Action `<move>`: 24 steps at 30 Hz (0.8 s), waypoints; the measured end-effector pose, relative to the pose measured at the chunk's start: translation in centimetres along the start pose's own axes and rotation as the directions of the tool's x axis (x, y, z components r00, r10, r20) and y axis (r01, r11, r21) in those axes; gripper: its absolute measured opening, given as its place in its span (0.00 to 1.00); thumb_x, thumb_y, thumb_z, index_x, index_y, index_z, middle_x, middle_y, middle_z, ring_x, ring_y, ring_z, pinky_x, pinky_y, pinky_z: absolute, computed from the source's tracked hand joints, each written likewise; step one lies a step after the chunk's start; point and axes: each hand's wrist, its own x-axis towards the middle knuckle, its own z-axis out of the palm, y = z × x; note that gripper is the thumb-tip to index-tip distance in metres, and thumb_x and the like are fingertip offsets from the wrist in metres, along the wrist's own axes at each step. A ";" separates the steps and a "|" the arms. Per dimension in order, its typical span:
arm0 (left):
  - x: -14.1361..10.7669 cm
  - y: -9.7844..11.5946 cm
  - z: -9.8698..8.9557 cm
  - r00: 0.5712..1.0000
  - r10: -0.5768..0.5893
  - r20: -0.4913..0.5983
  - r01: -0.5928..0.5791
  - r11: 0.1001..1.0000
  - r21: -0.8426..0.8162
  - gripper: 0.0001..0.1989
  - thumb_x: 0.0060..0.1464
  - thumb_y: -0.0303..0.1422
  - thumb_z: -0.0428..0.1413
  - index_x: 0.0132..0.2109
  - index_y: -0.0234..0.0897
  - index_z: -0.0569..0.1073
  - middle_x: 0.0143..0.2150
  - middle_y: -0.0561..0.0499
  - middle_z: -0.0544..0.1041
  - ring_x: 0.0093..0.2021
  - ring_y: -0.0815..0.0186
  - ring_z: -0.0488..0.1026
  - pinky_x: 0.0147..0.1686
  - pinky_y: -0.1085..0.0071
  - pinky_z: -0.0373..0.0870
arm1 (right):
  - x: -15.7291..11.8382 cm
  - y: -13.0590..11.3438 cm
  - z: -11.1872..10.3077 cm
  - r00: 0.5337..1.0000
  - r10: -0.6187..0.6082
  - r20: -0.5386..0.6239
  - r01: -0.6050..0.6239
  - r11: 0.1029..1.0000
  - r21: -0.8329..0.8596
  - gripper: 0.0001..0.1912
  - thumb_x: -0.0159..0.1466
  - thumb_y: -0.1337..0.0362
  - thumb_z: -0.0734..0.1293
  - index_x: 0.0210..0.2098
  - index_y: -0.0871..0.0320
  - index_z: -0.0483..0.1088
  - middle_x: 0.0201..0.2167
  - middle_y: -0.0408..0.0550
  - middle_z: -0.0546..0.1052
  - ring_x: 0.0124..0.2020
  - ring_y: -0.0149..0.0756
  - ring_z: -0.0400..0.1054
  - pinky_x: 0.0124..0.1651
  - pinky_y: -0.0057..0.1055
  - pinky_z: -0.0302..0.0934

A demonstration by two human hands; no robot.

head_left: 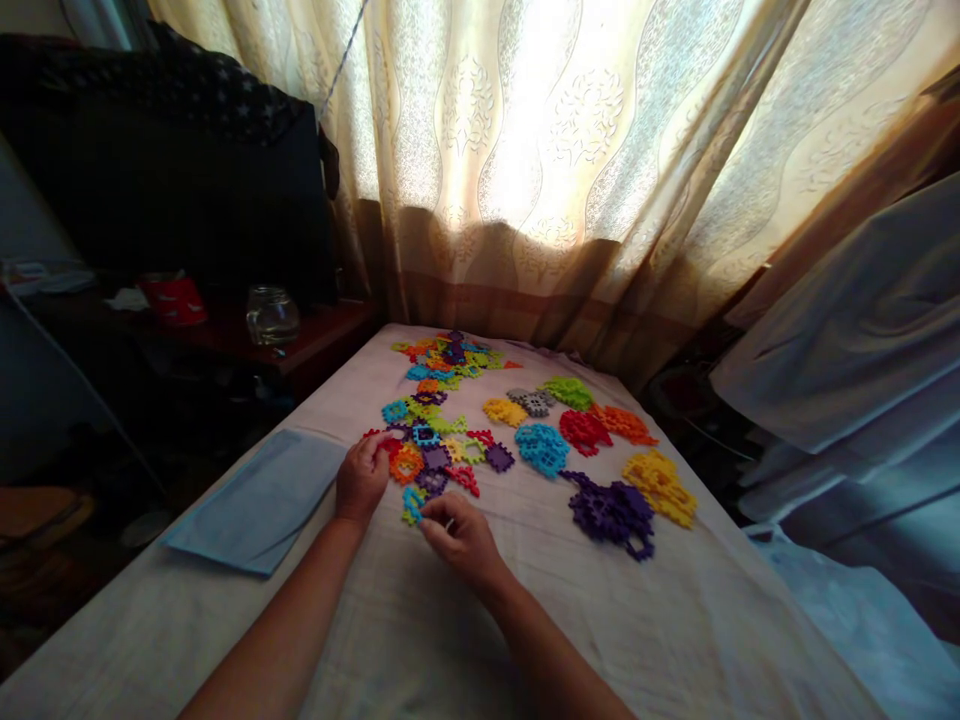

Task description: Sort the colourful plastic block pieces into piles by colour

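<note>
A mixed group of coloured plastic building pieces with toothed edges lies in front of my hands, among them an orange piece (406, 463), a purple piece (499, 457) and a blue piece with a light centre (426, 435). My left hand (362, 478) is at the group's left edge, its fingers bent together beside a red piece (391, 447); what they pinch is hidden. Nearer to me, my right hand (463, 540) has thumb and forefinger closed at a small light-blue piece (412, 498), which touches a green one on the sheet.
Sorted piles stand at right: purple (611, 512), yellow (660, 487), light blue (541, 449), red (585, 432), orange (624, 424) and green (568, 391). A mixed heap (454, 355) lies at the far end. A flat blue packet (259, 500) is at left, beyond it a glass jar (272, 316).
</note>
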 end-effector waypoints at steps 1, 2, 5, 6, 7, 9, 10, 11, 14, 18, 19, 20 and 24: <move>-0.1 0.2 0.0 1.000 0.025 0.016 -0.025 1.000 -0.006 0.16 0.57 0.30 0.45 0.46 0.37 0.75 0.44 0.46 0.80 0.47 0.61 0.76 0.51 0.62 0.71 | 0.6 0.3 -1.1 0.997 0.034 -0.069 -0.033 0.999 0.023 0.06 0.59 0.62 0.64 0.29 0.56 0.72 0.27 0.42 0.72 0.28 0.30 0.65 0.33 0.25 0.60; -0.2 0.4 0.0 0.998 0.050 0.033 -0.050 0.999 -0.016 0.15 0.58 0.32 0.46 0.46 0.38 0.75 0.45 0.46 0.80 0.47 0.60 0.76 0.52 0.62 0.70 | 1.2 0.8 -2.4 0.987 0.060 -0.149 -0.059 0.998 0.017 0.08 0.59 0.60 0.63 0.29 0.56 0.72 0.27 0.43 0.73 0.28 0.30 0.65 0.33 0.26 0.61; -0.8 1.4 0.2 0.969 0.183 0.168 -0.176 0.983 -0.053 0.19 0.58 0.43 0.50 0.51 0.39 0.74 0.50 0.46 0.78 0.53 0.58 0.73 0.57 0.60 0.66 | 3.0 2.8 -7.3 0.911 0.103 -0.399 -0.167 0.977 -0.130 0.12 0.58 0.56 0.63 0.31 0.57 0.74 0.29 0.46 0.75 0.30 0.34 0.67 0.37 0.30 0.62; -1.1 1.8 0.2 0.935 0.244 0.256 -0.236 0.970 -0.062 0.23 0.57 0.47 0.51 0.55 0.40 0.72 0.54 0.45 0.76 0.57 0.57 0.70 0.59 0.57 0.63 | 3.5 3.5 -8.9 0.881 0.117 -0.458 -0.228 0.954 -0.194 0.13 0.58 0.56 0.63 0.33 0.58 0.75 0.31 0.47 0.75 0.31 0.35 0.67 0.38 0.31 0.62; -1.4 2.2 0.4 0.883 0.304 0.357 -0.299 0.952 -0.071 0.29 0.55 0.51 0.52 0.59 0.41 0.68 0.59 0.44 0.73 0.61 0.55 0.66 0.61 0.54 0.60 | 3.9 4.2 -10.4 0.854 0.131 -0.504 -0.294 0.920 -0.258 0.14 0.58 0.56 0.63 0.34 0.58 0.75 0.31 0.48 0.75 0.31 0.35 0.67 0.38 0.32 0.62; -2.1 2.9 0.6 0.749 0.377 0.544 -0.402 0.912 -0.079 0.41 0.50 0.57 0.54 0.66 0.45 0.58 0.67 0.44 0.63 0.67 0.49 0.57 0.64 0.47 0.52 | 4.5 5.5 -13.0 0.824 0.141 -0.549 -0.398 0.834 -0.382 0.14 0.58 0.57 0.62 0.36 0.58 0.76 0.34 0.49 0.76 0.31 0.35 0.68 0.39 0.32 0.61; -2.4 3.1 0.8 0.698 0.380 0.607 -0.427 0.901 -0.073 0.45 0.48 0.59 0.54 0.68 0.47 0.54 0.69 0.43 0.58 0.68 0.47 0.53 0.64 0.44 0.49 | 4.7 5.9 -13.9 0.819 0.139 -0.556 -0.432 0.787 -0.440 0.13 0.59 0.58 0.62 0.36 0.57 0.76 0.35 0.49 0.76 0.32 0.35 0.68 0.39 0.32 0.61; -2.7 3.3 0.9 0.668 0.368 0.647 -0.438 0.897 -0.058 0.47 0.47 0.60 0.55 0.69 0.48 0.51 0.70 0.43 0.56 0.69 0.46 0.50 0.64 0.42 0.47 | 5.0 6.3 -14.7 0.820 0.136 -0.557 -0.458 0.739 -0.493 0.13 0.60 0.60 0.62 0.37 0.57 0.76 0.36 0.49 0.76 0.33 0.35 0.69 0.40 0.31 0.61; -2.8 3.6 1.4 0.671 0.302 0.677 -0.424 0.906 0.016 0.46 0.48 0.58 0.55 0.69 0.50 0.50 0.71 0.44 0.53 0.70 0.46 0.47 0.64 0.41 0.42 | 5.7 7.1 -16.2 0.825 0.176 -0.538 -0.524 0.595 -0.609 0.11 0.62 0.63 0.63 0.39 0.56 0.76 0.41 0.50 0.76 0.39 0.37 0.70 0.41 0.30 0.60; -1.9 3.7 2.3 0.728 0.245 0.640 -0.392 0.915 0.096 0.41 0.51 0.54 0.56 0.68 0.48 0.54 0.70 0.44 0.55 0.70 0.49 0.49 0.65 0.43 0.41 | 6.4 7.6 -16.8 0.836 0.257 -0.485 -0.545 0.492 -0.679 0.11 0.63 0.63 0.64 0.42 0.56 0.76 0.44 0.51 0.76 0.43 0.39 0.70 0.41 0.31 0.59; -1.6 3.8 2.6 0.740 0.235 0.631 -0.384 0.917 0.110 0.40 0.52 0.53 0.56 0.68 0.48 0.55 0.70 0.44 0.57 0.70 0.50 0.49 0.65 0.43 0.41 | 6.4 7.7 -16.8 0.843 0.243 -0.480 -0.533 0.498 -0.684 0.12 0.63 0.63 0.64 0.43 0.56 0.76 0.45 0.51 0.76 0.43 0.39 0.70 0.41 0.30 0.59; -1.3 3.9 2.8 0.748 0.226 0.623 -0.377 0.919 0.119 0.39 0.52 0.52 0.56 0.67 0.47 0.55 0.69 0.44 0.58 0.69 0.50 0.50 0.66 0.43 0.41 | 6.3 7.7 -16.6 0.852 0.214 -0.477 -0.514 0.514 -0.687 0.12 0.64 0.63 0.63 0.44 0.56 0.75 0.44 0.51 0.76 0.43 0.38 0.70 0.41 0.30 0.59; 0.0 4.6 3.6 0.761 0.225 0.609 -0.353 0.931 0.097 0.38 0.52 0.52 0.56 0.67 0.46 0.57 0.68 0.44 0.60 0.68 0.51 0.53 0.66 0.44 0.41 | 5.7 7.5 -14.8 0.904 0.073 -0.420 -0.365 0.642 -0.674 0.13 0.64 0.65 0.61 0.41 0.54 0.76 0.41 0.48 0.77 0.41 0.36 0.70 0.42 0.28 0.59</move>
